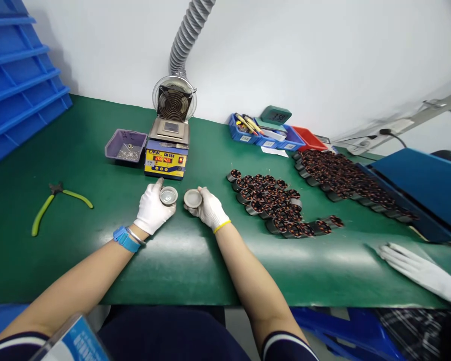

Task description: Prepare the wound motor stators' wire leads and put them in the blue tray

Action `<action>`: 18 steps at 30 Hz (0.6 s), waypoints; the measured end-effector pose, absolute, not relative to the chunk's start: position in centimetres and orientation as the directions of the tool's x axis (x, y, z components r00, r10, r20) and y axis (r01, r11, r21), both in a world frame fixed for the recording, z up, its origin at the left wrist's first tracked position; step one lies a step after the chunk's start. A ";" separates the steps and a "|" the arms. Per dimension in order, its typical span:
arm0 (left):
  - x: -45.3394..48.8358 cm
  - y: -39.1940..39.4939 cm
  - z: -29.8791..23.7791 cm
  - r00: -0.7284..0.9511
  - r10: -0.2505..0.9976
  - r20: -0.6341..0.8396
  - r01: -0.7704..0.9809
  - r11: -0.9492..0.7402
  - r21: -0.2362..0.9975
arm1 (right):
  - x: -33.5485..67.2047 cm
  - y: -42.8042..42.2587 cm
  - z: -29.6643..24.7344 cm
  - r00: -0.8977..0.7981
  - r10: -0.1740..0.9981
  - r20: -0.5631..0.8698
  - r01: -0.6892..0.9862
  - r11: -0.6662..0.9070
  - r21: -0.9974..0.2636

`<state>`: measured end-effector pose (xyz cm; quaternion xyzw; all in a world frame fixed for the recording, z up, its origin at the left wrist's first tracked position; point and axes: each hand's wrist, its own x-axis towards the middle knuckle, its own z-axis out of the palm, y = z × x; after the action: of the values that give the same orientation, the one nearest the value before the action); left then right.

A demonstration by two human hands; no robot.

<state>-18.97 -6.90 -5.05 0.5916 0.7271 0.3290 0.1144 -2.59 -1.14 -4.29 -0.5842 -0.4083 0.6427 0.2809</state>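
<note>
My left hand (154,208), in a white glove with a blue wrist strap, is closed round a small round metal tin (169,196). Something shiny shows inside that tin, too small to make out. Closed on a similar round tin (193,198), with a dull grey inside, is my gloved right hand (207,205). The two tins are side by side, a little apart, above the green table (173,271). Just beyond my left hand stands a yellow and blue heating unit (166,159) with red digits and a metal top.
A purple bin (115,145) of small metal bits sits left of the unit, and green-handled cutters (56,193) lie nearer. Copper-wound stators (268,200) stand rightward in groups. A co-worker's gloved hand (413,265) is far right. A duct hood (175,95) hangs behind.
</note>
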 end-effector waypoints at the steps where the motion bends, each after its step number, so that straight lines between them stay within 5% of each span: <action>1: -19.0 -6.9 -5.0 -0.275 0.930 0.242 0.774 0.066 0.630 | -3.0 -0.7 -4.3 -0.148 0.841 -0.521 0.161 -0.500 -0.851; 10: -18.7 -6.8 -5.2 -0.252 0.912 0.324 0.759 -0.022 0.651 | -5.8 1.4 -3.5 -0.188 0.947 -0.261 0.684 -0.064 -0.726; 18: -19.4 -6.0 -5.3 -0.304 0.877 0.372 0.784 0.008 0.621 | -3.5 0.3 -4.7 -0.270 0.962 -0.052 0.731 0.169 -0.662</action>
<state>-19.36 -5.95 -5.27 0.5869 0.7074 0.3891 0.0600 -3.53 0.33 -4.74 -0.5721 -0.7394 0.2969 0.1945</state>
